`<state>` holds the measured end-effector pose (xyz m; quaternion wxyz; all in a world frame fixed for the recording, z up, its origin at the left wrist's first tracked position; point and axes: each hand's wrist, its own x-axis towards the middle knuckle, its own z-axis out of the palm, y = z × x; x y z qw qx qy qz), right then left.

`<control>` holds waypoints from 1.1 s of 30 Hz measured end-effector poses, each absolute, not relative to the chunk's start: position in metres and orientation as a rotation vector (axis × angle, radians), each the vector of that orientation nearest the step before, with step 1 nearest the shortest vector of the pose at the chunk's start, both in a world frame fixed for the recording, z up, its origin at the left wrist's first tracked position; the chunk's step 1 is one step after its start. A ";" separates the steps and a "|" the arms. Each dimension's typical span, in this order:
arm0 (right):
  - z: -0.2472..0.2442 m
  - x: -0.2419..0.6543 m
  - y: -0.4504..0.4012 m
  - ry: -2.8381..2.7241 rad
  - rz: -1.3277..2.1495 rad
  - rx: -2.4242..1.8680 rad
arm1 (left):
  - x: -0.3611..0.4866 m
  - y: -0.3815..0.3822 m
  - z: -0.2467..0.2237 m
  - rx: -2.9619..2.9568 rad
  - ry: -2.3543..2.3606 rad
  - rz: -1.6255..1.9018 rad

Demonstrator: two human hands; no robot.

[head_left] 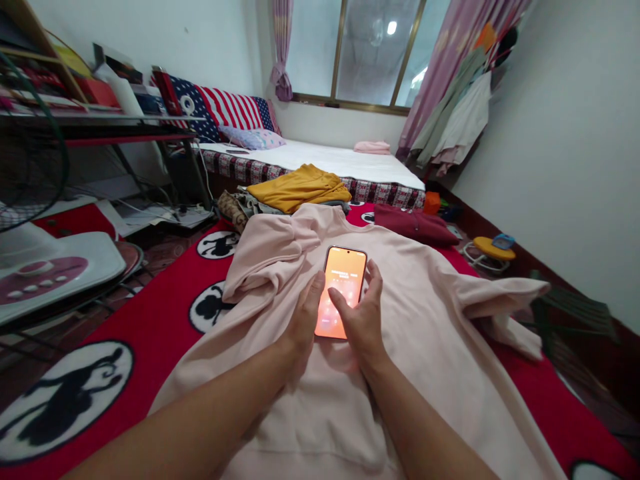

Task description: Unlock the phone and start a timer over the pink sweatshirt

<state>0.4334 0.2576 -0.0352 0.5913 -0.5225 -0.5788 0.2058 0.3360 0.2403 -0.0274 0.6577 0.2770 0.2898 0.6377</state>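
Note:
A smartphone (341,283) with a lit orange screen is held above a pale pink sweatshirt (410,333) that lies spread flat on a red blanket. My left hand (302,319) grips the phone's left edge. My right hand (364,313) holds its right edge, with the thumb resting on the screen. One sleeve of the sweatshirt is folded across at the upper left, and the other reaches out to the right.
A yellow garment (298,187) and a dark red one (415,225) lie beyond the sweatshirt. The red blanket (150,327) has black-and-white round prints. A bed (330,163) stands under the window, cluttered shelves (75,113) at left, hanging clothes (460,113) at right.

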 end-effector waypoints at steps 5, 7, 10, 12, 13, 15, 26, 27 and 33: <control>-0.034 0.434 0.258 -1.344 0.503 -1.208 | 0.335 0.238 -0.023 0.636 0.693 1.450; -0.034 0.437 0.256 -1.349 0.537 -1.200 | 0.333 0.240 -0.020 0.632 0.702 1.428; -0.034 0.441 0.252 -1.403 0.619 -1.152 | 0.328 0.245 -0.016 0.628 0.728 1.446; -0.036 0.442 0.249 -1.446 0.680 -1.130 | 0.325 0.249 -0.014 0.632 0.733 1.486; -0.036 0.443 0.248 -1.463 0.702 -1.128 | 0.324 0.251 -0.014 0.634 0.730 1.503; -0.038 0.442 0.247 -1.488 0.722 -1.130 | 0.321 0.254 -0.012 0.639 0.721 1.527; -0.039 0.443 0.251 -1.450 0.703 -1.117 | 0.325 0.248 -0.011 0.616 0.695 1.487; -0.039 0.443 0.252 -1.419 0.692 -1.110 | 0.326 0.247 -0.013 0.612 0.703 1.463; -0.037 0.442 0.258 -1.296 0.690 -1.096 | 0.330 0.241 -0.017 0.637 0.744 1.397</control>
